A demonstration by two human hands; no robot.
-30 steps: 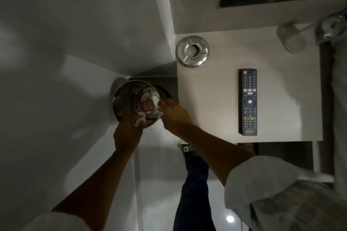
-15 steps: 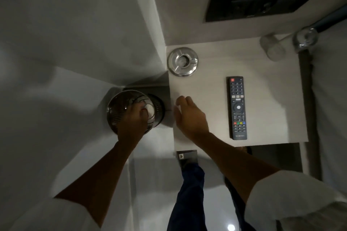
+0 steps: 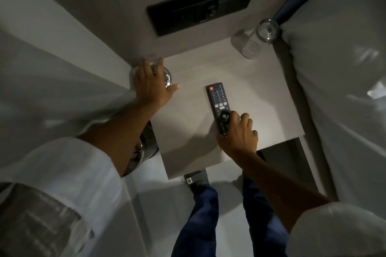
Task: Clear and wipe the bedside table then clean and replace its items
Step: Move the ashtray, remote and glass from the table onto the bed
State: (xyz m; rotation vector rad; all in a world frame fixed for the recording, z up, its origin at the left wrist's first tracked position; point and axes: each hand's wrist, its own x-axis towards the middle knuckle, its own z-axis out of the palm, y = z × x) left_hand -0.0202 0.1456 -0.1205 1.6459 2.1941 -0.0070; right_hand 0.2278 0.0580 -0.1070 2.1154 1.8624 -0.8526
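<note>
Leaving the bin [image 3: 146, 148], both hands have moved onto the counter [image 3: 261, 94]: left hand [image 3: 151, 85] clasps the ashtray [image 3: 167, 77] at the far-left corner, right hand [image 3: 240, 135] closes on the remote [image 3: 218, 104] mid-counter. Clearing begins. Ashtray mostly hidden; the glass [image 3: 265, 33] at the far-right corner probably empty.
</note>
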